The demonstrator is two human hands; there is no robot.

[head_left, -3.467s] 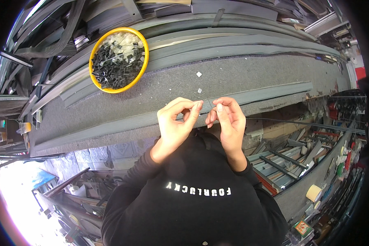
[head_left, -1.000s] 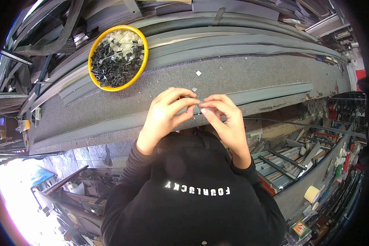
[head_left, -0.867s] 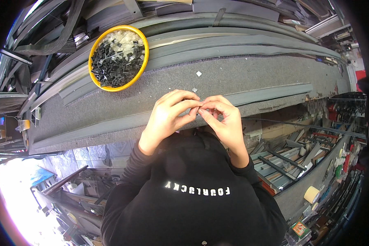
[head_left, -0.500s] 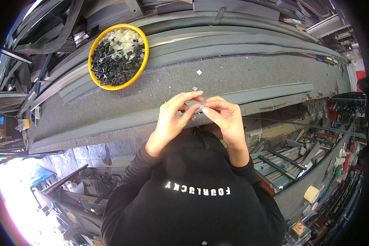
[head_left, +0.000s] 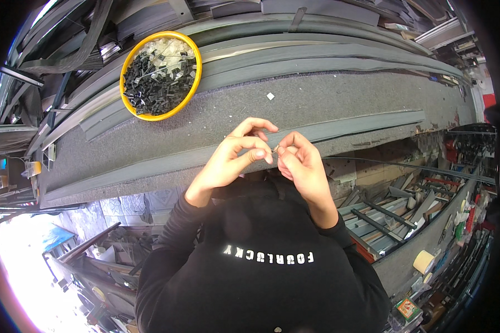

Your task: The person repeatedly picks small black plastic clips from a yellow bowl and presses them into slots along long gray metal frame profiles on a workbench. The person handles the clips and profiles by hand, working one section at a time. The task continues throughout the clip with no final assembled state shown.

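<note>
My left hand [head_left: 234,158] and my right hand [head_left: 300,162] meet fingertip to fingertip over the near edge of a grey felt-covered bench [head_left: 216,119]. Between the fingertips of both hands sits a tiny pale clip [head_left: 274,149], mostly hidden by the fingers. Under the hands a long grey rubber strip [head_left: 166,162] lies along the bench's front edge. A yellow bowl [head_left: 160,75] full of small black and clear clips stands at the back left, well away from both hands.
One small white clip [head_left: 270,96] lies loose on the felt behind the hands. More long grey strips [head_left: 316,53] are stacked along the back. Metal bars and a tape roll [head_left: 424,261] fill a lower shelf on the right.
Both hands stayed together at the strip's edge, shifting slightly right and nearer. The fingers have kept working the small clip between them.
</note>
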